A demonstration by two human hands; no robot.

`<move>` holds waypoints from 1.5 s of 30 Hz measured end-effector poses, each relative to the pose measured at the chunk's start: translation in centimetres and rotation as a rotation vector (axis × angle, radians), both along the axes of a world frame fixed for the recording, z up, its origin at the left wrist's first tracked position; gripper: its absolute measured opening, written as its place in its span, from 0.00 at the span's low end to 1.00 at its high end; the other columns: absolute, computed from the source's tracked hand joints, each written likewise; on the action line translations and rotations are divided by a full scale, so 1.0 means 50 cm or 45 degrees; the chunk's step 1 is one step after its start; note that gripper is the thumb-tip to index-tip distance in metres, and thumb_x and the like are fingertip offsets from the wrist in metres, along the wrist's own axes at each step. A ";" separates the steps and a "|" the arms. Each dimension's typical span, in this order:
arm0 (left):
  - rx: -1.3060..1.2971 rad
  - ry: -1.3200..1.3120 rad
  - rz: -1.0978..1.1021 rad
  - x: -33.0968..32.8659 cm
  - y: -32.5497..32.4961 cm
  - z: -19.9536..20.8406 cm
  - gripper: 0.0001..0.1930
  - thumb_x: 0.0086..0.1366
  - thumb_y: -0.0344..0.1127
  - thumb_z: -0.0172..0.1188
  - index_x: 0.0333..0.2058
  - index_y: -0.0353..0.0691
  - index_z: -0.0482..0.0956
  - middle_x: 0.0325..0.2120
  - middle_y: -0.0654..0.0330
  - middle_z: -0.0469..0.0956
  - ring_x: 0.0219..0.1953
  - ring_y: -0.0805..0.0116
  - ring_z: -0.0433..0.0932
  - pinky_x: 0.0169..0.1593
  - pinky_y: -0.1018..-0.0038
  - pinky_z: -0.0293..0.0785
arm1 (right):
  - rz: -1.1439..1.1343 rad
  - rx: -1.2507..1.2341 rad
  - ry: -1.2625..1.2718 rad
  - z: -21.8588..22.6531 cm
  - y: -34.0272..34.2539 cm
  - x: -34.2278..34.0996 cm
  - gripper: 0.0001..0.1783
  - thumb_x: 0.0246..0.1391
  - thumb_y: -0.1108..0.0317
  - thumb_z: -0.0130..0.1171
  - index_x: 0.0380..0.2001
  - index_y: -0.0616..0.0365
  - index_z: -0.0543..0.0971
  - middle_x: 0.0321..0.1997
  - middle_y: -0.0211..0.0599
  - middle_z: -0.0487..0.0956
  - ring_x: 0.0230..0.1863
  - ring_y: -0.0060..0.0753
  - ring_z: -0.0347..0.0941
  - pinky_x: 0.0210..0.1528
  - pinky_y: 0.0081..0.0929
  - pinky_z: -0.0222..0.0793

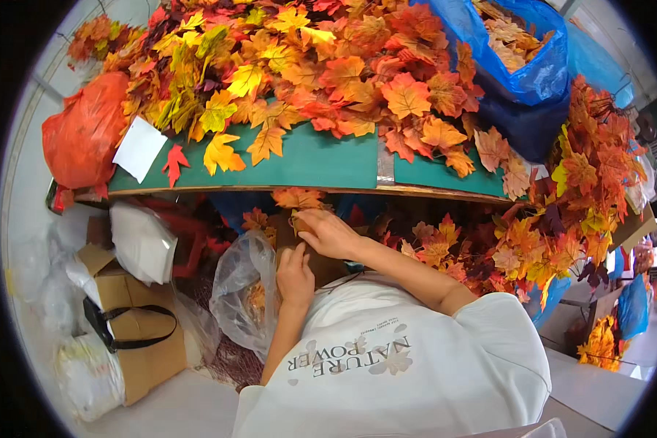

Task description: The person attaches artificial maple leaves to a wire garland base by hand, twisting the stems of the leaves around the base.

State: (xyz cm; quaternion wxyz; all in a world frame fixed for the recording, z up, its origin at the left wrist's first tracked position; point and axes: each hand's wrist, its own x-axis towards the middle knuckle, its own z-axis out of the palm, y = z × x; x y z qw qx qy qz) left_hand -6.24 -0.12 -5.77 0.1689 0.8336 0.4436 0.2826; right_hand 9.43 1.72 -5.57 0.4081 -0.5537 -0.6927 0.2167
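Note:
Just below the table's front edge, my right hand [328, 232] is closed, fingers bent and thumb pointing left. An orange artificial maple leaf [297, 198] shows right above its fingers, which seem to grip it; the stem is hidden. My left hand [296, 275] is just below and to the left, its fingers curled together. Whatever it pinches is too small or hidden to make out. Beside the left wrist hangs a clear plastic bag [244, 292] with orange leaves inside. More loose artificial leaves [409, 95] in red, orange and yellow are heaped on the green tabletop [314, 160].
A red plastic bag [86, 131] and a white card [139, 149] are at the table's left. A blue bag [522, 80] of leaves stands at the back right. Leaf branches [584, 182] hang down the right side. A cardboard box [142, 321] with a black strap stands left.

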 end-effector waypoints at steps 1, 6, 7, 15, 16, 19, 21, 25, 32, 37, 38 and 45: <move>-0.347 -0.259 0.013 -0.005 0.000 -0.022 0.13 0.57 0.21 0.53 0.42 0.33 0.74 0.29 0.55 0.72 0.24 0.62 0.73 0.27 0.70 0.70 | -0.032 -0.001 -0.021 -0.009 0.002 -0.006 0.20 0.51 0.66 0.55 0.47 0.63 0.72 0.47 0.52 0.73 0.50 0.53 0.69 0.51 0.38 0.65; -2.015 -1.478 -0.129 0.005 0.026 -0.029 0.08 0.61 0.25 0.53 0.39 0.38 0.70 0.27 0.60 0.73 0.18 0.77 0.67 0.19 0.85 0.59 | 0.167 0.138 -0.173 0.049 0.025 0.019 0.12 0.51 0.66 0.55 0.37 0.61 0.76 0.34 0.47 0.78 0.41 0.49 0.74 0.42 0.40 0.69; -2.089 -1.571 -0.170 0.007 0.021 -0.035 0.07 0.61 0.25 0.52 0.39 0.40 0.70 0.27 0.60 0.73 0.18 0.77 0.65 0.19 0.85 0.58 | 0.251 0.046 -0.285 0.063 0.030 0.021 0.12 0.51 0.65 0.55 0.36 0.60 0.76 0.31 0.45 0.78 0.36 0.48 0.75 0.37 0.39 0.70; -2.314 -1.672 -0.269 0.008 -0.018 -0.073 0.08 0.63 0.26 0.51 0.41 0.44 0.70 0.25 0.61 0.73 0.17 0.80 0.64 0.18 0.85 0.55 | 0.169 0.419 -0.413 0.271 0.144 0.063 0.06 0.49 0.68 0.59 0.31 0.55 0.79 0.25 0.39 0.78 0.26 0.41 0.75 0.29 0.34 0.70; -2.309 -1.683 -0.270 0.006 -0.016 -0.074 0.08 0.63 0.26 0.51 0.41 0.44 0.70 0.25 0.61 0.73 0.17 0.80 0.64 0.18 0.85 0.55 | 0.114 0.434 -0.429 0.277 0.176 0.075 0.06 0.49 0.69 0.58 0.32 0.54 0.79 0.25 0.40 0.77 0.28 0.42 0.74 0.29 0.35 0.70; -2.237 -1.474 -0.303 -0.004 -0.007 -0.073 0.07 0.63 0.27 0.51 0.41 0.39 0.70 0.26 0.60 0.73 0.16 0.80 0.63 0.17 0.87 0.54 | 0.073 0.383 -0.558 0.303 0.256 0.073 0.12 0.49 0.69 0.55 0.40 0.54 0.76 0.40 0.46 0.74 0.44 0.48 0.70 0.42 0.39 0.69; -2.283 -1.393 -0.236 -0.008 -0.008 -0.073 0.07 0.63 0.28 0.51 0.39 0.37 0.71 0.23 0.62 0.72 0.14 0.81 0.62 0.16 0.87 0.53 | 0.072 0.474 -0.575 0.285 0.315 0.058 0.17 0.49 0.70 0.55 0.44 0.53 0.75 0.49 0.47 0.71 0.51 0.50 0.67 0.48 0.39 0.67; -2.299 -1.428 -0.214 -0.008 -0.011 -0.089 0.06 0.63 0.27 0.50 0.39 0.38 0.71 0.21 0.63 0.72 0.13 0.81 0.61 0.15 0.86 0.53 | 0.066 0.339 -0.790 0.260 0.401 0.013 0.25 0.48 0.70 0.56 0.53 0.48 0.70 0.61 0.49 0.58 0.61 0.55 0.55 0.59 0.43 0.59; -2.294 -1.455 -0.085 -0.015 -0.009 -0.086 0.05 0.63 0.28 0.50 0.38 0.40 0.71 0.21 0.63 0.72 0.13 0.82 0.60 0.15 0.86 0.52 | 0.318 0.277 -0.475 0.197 0.487 -0.045 0.28 0.50 0.72 0.54 0.56 0.58 0.64 0.62 0.51 0.60 0.61 0.53 0.57 0.60 0.39 0.58; -2.265 -1.510 -0.113 -0.025 -0.004 -0.100 0.05 0.64 0.29 0.50 0.38 0.40 0.71 0.21 0.63 0.72 0.14 0.82 0.60 0.15 0.87 0.51 | 0.027 0.455 -0.860 0.239 0.403 0.022 0.27 0.51 0.69 0.54 0.56 0.55 0.64 0.59 0.41 0.65 0.61 0.49 0.58 0.59 0.40 0.59; -2.280 -1.498 -0.127 -0.026 -0.004 -0.100 0.05 0.64 0.29 0.50 0.38 0.40 0.71 0.21 0.63 0.72 0.14 0.82 0.60 0.15 0.87 0.51 | 0.011 0.446 -0.869 0.240 0.374 0.048 0.27 0.51 0.69 0.54 0.56 0.55 0.64 0.59 0.41 0.65 0.61 0.49 0.58 0.59 0.40 0.59; -2.316 -1.475 -0.125 -0.010 -0.007 -0.101 0.05 0.64 0.29 0.50 0.38 0.42 0.71 0.21 0.64 0.73 0.14 0.82 0.61 0.14 0.86 0.52 | -0.263 0.401 -1.306 0.173 0.224 0.220 0.15 0.52 0.67 0.46 0.43 0.51 0.74 0.44 0.30 0.74 0.46 0.37 0.72 0.42 0.30 0.71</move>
